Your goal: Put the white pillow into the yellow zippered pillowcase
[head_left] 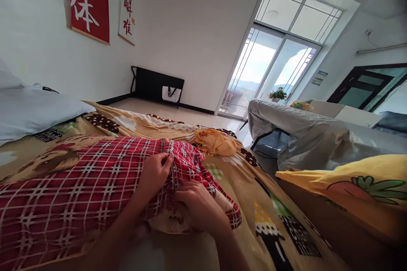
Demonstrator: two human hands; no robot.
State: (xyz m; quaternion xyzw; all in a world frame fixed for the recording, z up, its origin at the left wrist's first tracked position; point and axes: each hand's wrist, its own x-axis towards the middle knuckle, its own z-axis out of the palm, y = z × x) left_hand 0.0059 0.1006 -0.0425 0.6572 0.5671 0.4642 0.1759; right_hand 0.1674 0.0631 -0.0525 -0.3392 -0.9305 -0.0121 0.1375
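Our left hand (155, 173) pinches a fold of the red plaid cloth (79, 182) between thumb and fingers, the fold standing up just beyond the knuckles. Our right hand (199, 203) lies beside it, fingers curled onto the cloth's bunched edge, gripping it lightly. The cloth spreads out left of both hands over a tan blanket (254, 194). A crumpled yellow cloth (216, 142) sits past our right hand, well apart. A yellow pillow (359, 186) lies far to the right.
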